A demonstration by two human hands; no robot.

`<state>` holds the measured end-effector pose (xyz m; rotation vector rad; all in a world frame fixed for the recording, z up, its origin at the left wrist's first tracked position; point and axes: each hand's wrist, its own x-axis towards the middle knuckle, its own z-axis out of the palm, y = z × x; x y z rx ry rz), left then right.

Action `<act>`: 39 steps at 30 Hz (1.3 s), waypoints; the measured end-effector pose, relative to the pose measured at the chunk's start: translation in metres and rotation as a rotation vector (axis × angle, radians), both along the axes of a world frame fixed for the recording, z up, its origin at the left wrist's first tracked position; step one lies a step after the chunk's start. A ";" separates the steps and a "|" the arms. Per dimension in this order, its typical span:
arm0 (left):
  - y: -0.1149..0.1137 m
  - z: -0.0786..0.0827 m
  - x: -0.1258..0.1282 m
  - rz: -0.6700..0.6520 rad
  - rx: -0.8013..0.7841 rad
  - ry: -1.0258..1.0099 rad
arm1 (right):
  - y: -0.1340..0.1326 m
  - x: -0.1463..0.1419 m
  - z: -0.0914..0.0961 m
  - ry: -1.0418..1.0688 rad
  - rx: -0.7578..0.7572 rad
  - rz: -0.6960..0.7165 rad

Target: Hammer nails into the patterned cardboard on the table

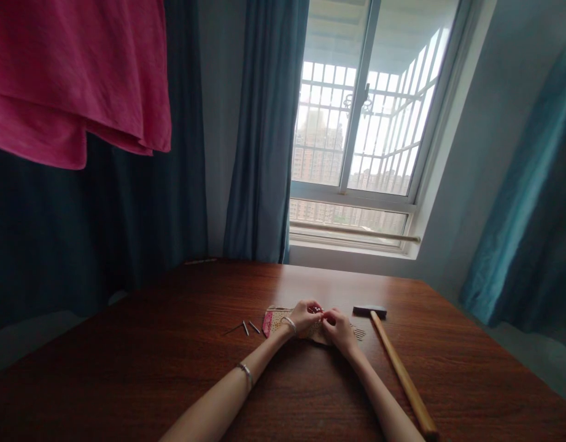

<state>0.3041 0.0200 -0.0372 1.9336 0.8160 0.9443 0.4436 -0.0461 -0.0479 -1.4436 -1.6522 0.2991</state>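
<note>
Conceivably, the small red piece [315,310] the left hand [305,316] pinches, between the table's [163,362] side edges, could slip onto the patterned cloth [277,319] if the right hand [339,330], its hold unclear, tugs.

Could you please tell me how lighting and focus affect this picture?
Head view throughout: the window is partly washed out; pale glare lies on the table; the far-left curtain sinks into shadow; fine detail between left hand and right hand is too soft to read.

Glossy wooden tabletop [126,374], wooden hammer handle [399,369], matt cloth-like piece [276,319]
</note>
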 end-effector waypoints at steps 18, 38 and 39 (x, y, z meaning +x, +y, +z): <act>0.002 -0.002 0.001 0.058 -0.047 -0.024 | -0.063 0.119 0.029 -0.389 -0.673 -0.677; 0.005 -0.004 0.000 0.049 -0.072 -0.003 | -0.049 0.077 0.044 0.769 -0.440 0.006; 0.005 -0.005 0.000 0.047 -0.070 -0.002 | -0.051 0.073 0.048 0.935 -0.466 0.109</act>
